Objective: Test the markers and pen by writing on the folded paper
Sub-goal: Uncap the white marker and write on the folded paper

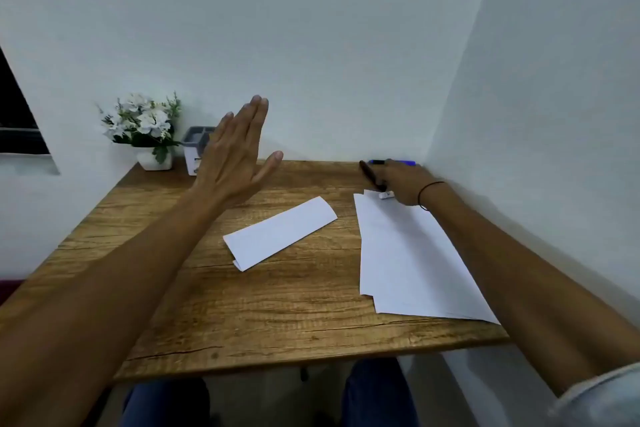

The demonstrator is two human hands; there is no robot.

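Note:
A folded white paper [280, 233] lies slantwise in the middle of the wooden table [277, 315]. My left hand [235, 152] hovers above the table's far left part, fingers straight and spread, holding nothing. My right hand [403, 184] is at the far right corner, its fingers curled round a dark marker [370, 175] that points up and left. A blue marker [403, 162] lies just behind that hand against the wall. A small white object [386, 195] lies under the hand, on the edge of the sheets.
Loose white sheets [408, 260] cover the table's right side down to the front edge. A white pot of white flowers [145, 128] and a grey-and-white holder [195, 149] stand at the far left corner. Walls close in at the back and right.

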